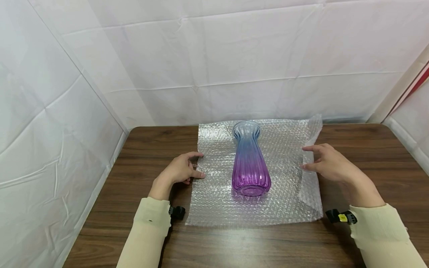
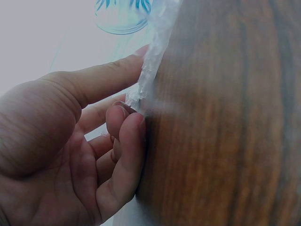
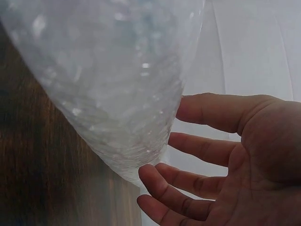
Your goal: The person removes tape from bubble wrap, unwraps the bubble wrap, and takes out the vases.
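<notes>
In the head view a ribbed glass vase [image 1: 250, 163], blue at the neck and purple at the base, lies on its side on a sheet of bubble wrap [image 1: 214, 201]. Its mouth points toward the back wall. My left hand [image 1: 179, 169] is at the sheet's left edge, thumb and index finger spread apart over the rim. The left wrist view shows the thumb [image 2: 110, 77] against the wrap's edge [image 2: 155, 52], other fingers bent beside it. Across the sheet, my right hand [image 1: 330, 162] touches the raised right edge with thumb and fingers spread. That lifted wrap [image 3: 117, 94] fills much of the right wrist view.
The sheet lies on a dark wooden table [image 1: 110, 223] with rounded back corners. White cloth [image 1: 214, 63] hangs behind and on both sides. A black wrist strap [image 1: 177, 212] sits at the left cuff, another strap [image 1: 342, 217] at the right.
</notes>
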The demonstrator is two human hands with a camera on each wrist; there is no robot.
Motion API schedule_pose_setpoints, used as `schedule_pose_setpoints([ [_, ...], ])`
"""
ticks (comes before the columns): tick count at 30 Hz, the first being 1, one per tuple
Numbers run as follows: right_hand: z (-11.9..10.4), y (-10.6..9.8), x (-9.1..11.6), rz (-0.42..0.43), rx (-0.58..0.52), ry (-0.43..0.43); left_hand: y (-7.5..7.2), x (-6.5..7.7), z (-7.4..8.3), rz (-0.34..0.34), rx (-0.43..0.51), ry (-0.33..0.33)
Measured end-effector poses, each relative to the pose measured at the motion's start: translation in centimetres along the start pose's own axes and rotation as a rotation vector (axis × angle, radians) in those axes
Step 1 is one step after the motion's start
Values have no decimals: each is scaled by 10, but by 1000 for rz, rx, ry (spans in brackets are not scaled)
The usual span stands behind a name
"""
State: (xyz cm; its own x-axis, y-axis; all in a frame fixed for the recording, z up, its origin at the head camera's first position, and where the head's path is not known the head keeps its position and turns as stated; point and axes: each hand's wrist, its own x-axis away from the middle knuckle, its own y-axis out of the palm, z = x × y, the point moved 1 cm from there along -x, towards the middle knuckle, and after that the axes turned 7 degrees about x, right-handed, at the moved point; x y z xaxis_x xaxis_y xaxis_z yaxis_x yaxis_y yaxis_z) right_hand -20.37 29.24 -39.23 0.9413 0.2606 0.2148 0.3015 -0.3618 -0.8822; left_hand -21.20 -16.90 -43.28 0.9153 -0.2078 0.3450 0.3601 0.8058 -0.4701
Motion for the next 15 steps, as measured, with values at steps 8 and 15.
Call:
schedule_pose_setpoints([
  [8,5,2,-2,7,-17,-22,0,0,0,0,10,-1],
  [15,7,2,-3,1,-6,-17,0,0,0,3,10,-5],
])
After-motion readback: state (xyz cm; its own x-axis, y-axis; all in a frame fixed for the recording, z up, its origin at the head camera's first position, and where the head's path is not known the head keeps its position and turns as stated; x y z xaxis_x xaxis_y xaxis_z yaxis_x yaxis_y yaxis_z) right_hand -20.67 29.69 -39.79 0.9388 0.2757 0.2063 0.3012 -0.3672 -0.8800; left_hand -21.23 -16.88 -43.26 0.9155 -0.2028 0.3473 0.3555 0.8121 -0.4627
